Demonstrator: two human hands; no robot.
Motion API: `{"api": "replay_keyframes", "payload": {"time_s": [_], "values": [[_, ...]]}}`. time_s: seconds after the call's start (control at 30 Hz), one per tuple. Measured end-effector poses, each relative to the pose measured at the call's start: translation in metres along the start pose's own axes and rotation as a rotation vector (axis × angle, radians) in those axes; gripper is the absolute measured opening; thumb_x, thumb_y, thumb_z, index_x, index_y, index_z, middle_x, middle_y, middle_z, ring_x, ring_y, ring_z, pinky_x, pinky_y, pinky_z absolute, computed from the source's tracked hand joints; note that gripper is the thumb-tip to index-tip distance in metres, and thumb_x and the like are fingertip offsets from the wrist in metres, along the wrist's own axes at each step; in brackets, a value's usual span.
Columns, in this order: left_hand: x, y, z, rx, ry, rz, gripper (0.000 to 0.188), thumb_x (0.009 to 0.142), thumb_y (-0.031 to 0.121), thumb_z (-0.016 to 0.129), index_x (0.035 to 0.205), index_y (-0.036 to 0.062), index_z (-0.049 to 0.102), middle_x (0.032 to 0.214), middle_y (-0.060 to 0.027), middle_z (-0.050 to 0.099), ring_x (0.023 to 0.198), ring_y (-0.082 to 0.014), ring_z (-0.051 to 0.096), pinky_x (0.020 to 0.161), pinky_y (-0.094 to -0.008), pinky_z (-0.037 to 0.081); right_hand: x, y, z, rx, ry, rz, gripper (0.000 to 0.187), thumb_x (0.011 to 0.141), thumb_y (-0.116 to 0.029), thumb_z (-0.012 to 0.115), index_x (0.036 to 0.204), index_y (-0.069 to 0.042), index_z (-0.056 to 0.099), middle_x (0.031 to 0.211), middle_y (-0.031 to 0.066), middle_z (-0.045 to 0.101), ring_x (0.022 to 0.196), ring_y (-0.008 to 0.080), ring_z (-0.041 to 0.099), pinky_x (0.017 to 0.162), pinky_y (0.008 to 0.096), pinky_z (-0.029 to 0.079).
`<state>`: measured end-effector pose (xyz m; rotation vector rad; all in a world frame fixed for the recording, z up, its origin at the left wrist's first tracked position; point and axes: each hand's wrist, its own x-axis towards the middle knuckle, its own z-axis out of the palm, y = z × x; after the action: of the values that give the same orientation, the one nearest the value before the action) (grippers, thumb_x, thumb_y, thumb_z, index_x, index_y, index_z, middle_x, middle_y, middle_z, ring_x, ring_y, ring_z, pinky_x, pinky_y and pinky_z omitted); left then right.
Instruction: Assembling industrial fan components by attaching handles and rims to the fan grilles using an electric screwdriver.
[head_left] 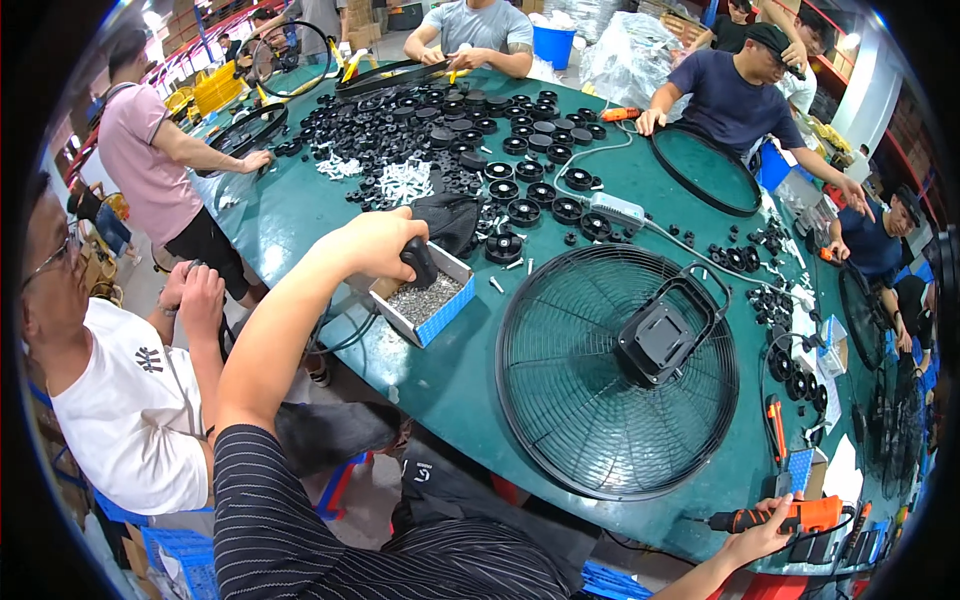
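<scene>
Head view: co-workers (735, 125) ring a smooth green tabletop (425, 375), its near edge (405, 402) sweeping from nine to five o'clock. At ten, my left hand (380, 245) closes round a rounded black object (420, 262) above a blue-and-white screw box (448, 311); past a round black wire fan (570, 390), my right hand (762, 538) grips an orange-black power screwdriver (812, 516) at four-thirty.

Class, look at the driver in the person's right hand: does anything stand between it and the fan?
Nothing visible does. From the driver in the right hand to the near rim of the fan there is only bare green table. The red-handled tool lies right of the fan, off that path.
</scene>
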<state>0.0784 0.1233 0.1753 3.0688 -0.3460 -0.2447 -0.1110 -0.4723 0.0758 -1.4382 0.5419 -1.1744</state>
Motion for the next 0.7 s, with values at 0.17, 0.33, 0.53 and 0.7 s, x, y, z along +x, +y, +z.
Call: {"api": "replay_keyframes", "payload": {"time_s": [0.17, 0.33, 0.53, 0.7], "values": [[0.019, 0.012, 0.019, 0.144, -0.024, -0.044, 0.057, 0.069, 0.027, 0.084, 0.117, 0.0106, 0.057, 0.113, -0.015, 0.059, 0.101, -0.0356, 0.065, 0.086, -0.0461, 0.053, -0.003, -0.002, 0.0, 0.068, -0.025, -0.02, 0.033, 0.098, -0.014, 0.061, 0.125, 0.002, 0.053, 0.072, 0.0006, 0.048, 0.061, 0.0078, 0.045, 0.057, 0.0226, 0.038], [0.018, 0.001, 0.017, 0.013, -0.004, 0.083, 0.051, 0.075, 0.032, 0.076, 0.115, 0.0067, 0.057, 0.107, -0.0182, 0.061, 0.097, -0.0355, 0.065, 0.083, -0.0449, 0.052, -0.006, -0.008, 0.004, 0.093, -0.008, -0.02, 0.033, 0.097, -0.011, 0.06, 0.125, 0.002, 0.051, 0.073, 0.0026, 0.049, 0.06, 0.0092, 0.045, 0.057, 0.0236, 0.039], [0.018, -0.009, -0.01, -0.168, 0.036, 0.054, 0.053, 0.074, 0.044, 0.079, 0.102, 0.0015, 0.063, 0.091, -0.0228, 0.068, 0.089, -0.0378, 0.066, 0.078, -0.0442, 0.051, -0.005, -0.009, 0.007, 0.071, -0.026, -0.009, 0.033, 0.095, -0.008, 0.06, 0.125, 0.003, 0.05, 0.07, 0.0024, 0.05, 0.057, 0.0092, 0.047, 0.053, 0.0238, 0.039], [0.023, 0.006, 0.0, -0.085, 0.097, 0.04, 0.05, 0.072, 0.043, 0.081, 0.093, 0.0012, 0.063, 0.086, -0.022, 0.067, 0.083, -0.0383, 0.065, 0.076, -0.0453, 0.051, -0.002, -0.009, 0.005, 0.103, 0.005, -0.01, 0.03, 0.092, -0.005, 0.062, 0.119, 0.002, 0.051, 0.071, 0.0031, 0.053, 0.056, 0.0098, 0.052, 0.052, 0.0241, 0.043]]}}
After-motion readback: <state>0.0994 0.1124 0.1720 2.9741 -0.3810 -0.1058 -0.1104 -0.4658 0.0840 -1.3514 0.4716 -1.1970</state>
